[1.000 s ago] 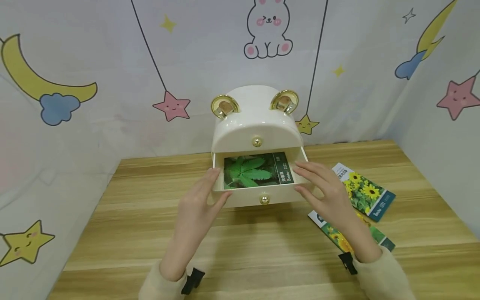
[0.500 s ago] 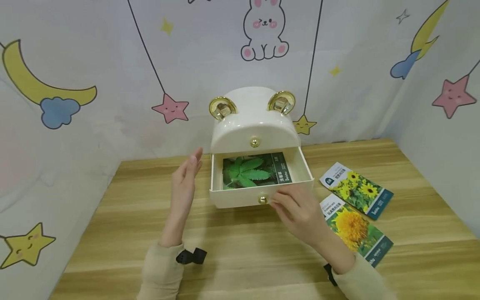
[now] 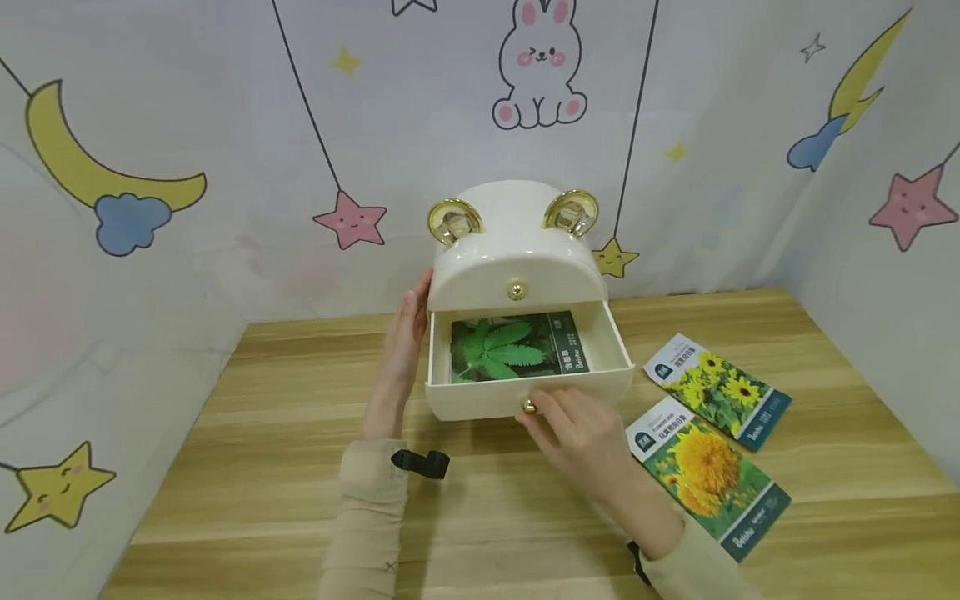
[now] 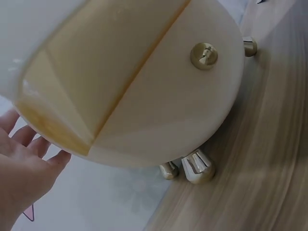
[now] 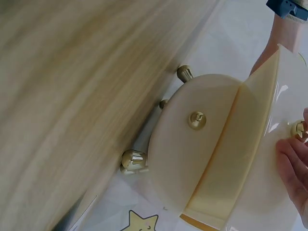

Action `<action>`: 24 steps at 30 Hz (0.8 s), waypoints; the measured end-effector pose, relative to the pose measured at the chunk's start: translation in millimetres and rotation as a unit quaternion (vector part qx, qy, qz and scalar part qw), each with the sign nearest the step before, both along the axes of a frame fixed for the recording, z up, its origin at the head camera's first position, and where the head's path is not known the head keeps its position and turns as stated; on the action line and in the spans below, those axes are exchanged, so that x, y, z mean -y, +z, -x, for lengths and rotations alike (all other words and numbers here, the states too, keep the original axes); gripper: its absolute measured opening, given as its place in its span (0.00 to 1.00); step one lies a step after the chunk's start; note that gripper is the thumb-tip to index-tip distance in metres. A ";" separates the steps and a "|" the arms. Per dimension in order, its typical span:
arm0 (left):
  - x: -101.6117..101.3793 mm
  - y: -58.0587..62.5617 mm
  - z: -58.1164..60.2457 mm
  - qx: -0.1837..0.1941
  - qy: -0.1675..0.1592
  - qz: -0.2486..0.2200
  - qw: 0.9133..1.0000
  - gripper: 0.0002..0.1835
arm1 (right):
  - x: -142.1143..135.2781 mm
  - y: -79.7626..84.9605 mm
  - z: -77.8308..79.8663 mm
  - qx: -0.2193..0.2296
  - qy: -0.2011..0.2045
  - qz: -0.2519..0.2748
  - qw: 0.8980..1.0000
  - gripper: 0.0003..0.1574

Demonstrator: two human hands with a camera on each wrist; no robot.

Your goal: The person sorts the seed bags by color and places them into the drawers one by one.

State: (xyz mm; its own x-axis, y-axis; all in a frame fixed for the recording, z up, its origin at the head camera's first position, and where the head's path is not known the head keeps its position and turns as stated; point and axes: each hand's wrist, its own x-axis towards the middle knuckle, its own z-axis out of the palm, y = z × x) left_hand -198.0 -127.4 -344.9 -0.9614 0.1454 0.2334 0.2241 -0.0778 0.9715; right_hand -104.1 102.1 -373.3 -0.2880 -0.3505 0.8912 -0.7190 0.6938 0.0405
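A glossy white cabinet with two gold-rimmed ears stands at the back of the table. Its middle drawer is pulled out, and a seed packet with a green leaf picture lies flat inside. At the front of that drawer my right hand pinches the gold drawer knob. My left hand rests its extended fingers along the cabinet's left side. In the left wrist view, the left fingertips meet the cabinet's edge. The right wrist view shows right-hand fingers around the drawer knob.
Two seed packets lie on the table to the right: one with small yellow flowers, the nearer with an orange bloom. The cabinet stands on gold feet, with a lower drawer knob. A printed cloth hangs behind.
My hands have left the drawer's sides. The right moved to the knob and grips it; the left swung away, then came against the cabinet's left side. The drawer remains pulled out.
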 end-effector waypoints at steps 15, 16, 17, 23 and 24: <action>-4.9 -12.6 7.3 -0.013 -0.074 -0.043 0.996 0.31 | 1.1 0.7 3.1 0.022 -0.009 -0.030 0.999 0.08; -4.9 -12.7 7.5 -0.014 -0.076 -0.044 0.996 0.31 | 1.2 1.1 3.6 0.025 -0.010 -0.032 0.999 0.07; -5.0 -12.8 7.7 -0.016 -0.079 -0.046 0.996 0.31 | 1.1 1.6 4.3 0.028 -0.010 -0.034 0.999 0.07; -4.9 -12.7 7.0 -0.019 -0.088 -0.052 0.995 0.32 | 1.5 6.1 8.1 0.074 -0.027 -0.058 0.995 0.08; -4.7 -13.0 6.6 -0.018 -0.088 -0.051 0.995 0.32 | 1.7 6.8 9.0 0.082 -0.031 -0.062 0.994 0.08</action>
State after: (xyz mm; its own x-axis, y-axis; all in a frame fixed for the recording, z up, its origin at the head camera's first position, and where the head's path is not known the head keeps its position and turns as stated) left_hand -204.6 -122.6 -357.9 -0.9143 0.2841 0.2888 0.2321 -0.2168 0.9482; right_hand -113.1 100.4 -366.5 -0.4497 -0.4328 0.7813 -0.6797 0.7333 0.0150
